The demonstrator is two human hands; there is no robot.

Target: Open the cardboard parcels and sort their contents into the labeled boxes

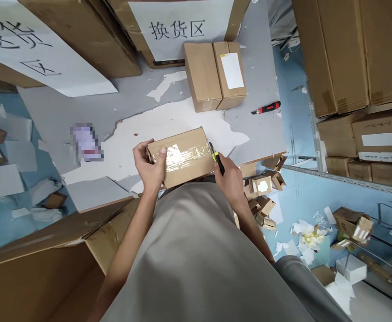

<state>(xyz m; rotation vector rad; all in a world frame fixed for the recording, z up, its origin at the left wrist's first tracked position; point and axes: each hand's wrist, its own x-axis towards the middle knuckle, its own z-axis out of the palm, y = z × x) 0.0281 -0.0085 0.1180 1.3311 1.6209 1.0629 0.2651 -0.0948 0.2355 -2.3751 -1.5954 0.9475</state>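
A small brown cardboard box (pixel 185 167) with shiny clear tape across its top lies at the front of the table, close to my body. My left hand (pixel 151 164) grips its left end, the thumb on top and the fingers round the far corner. In my right hand (pixel 228 179) is a black and yellow utility knife (pixel 217 161), with its blade at the box's right end. Whether the blade has entered the cardboard or tape, I cannot tell.
Two closed cartons (pixel 204 82) stand at the back of the table (pixel 259 134). A red and black utility knife (pixel 266 108) lies at right, a blurred-out phone-like object (pixel 87 142) at left. A large open carton (pixel 44 277) sits front left; shelved boxes (pixel 380 134) stand right.
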